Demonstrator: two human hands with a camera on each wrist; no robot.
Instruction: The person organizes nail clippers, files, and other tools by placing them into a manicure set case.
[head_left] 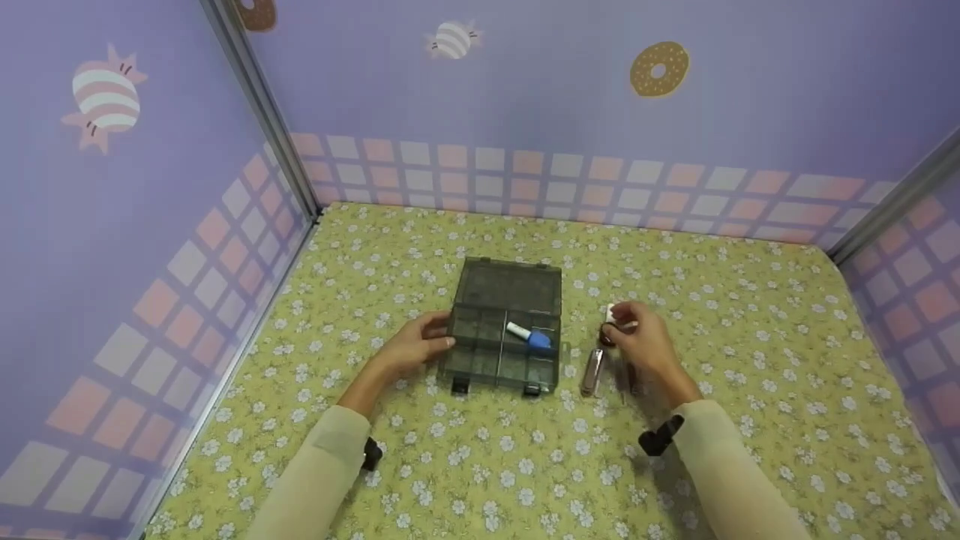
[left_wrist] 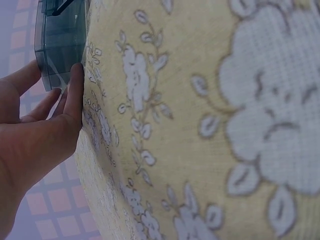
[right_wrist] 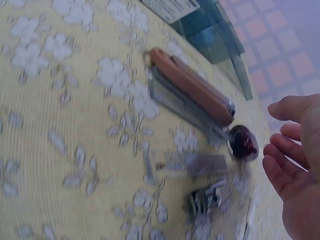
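Note:
A dark see-through compartment box [head_left: 469, 366] lies with its lid [head_left: 510, 287] swung back. My left hand [head_left: 409, 346] grips its left side, thumb and fingers around the corner of the box [left_wrist: 62, 42]. Inside, a small white-and-blue bottle [head_left: 537, 340] lies at a slant. My right hand [head_left: 646, 343] is over the small things right of the box; in the right wrist view its fingers [right_wrist: 282, 167] are loosely bent beside a dark red rounded bottle [right_wrist: 243, 142]. A brown-handled folding tool [right_wrist: 192, 87] lies close by.
A thin translucent strip [right_wrist: 205, 163] and a small metal clip-like piece [right_wrist: 204, 200] lie near the tool. Flowered cloth [head_left: 495, 472] covers the table. Patterned wall panels [head_left: 525, 90] stand at the back and both sides.

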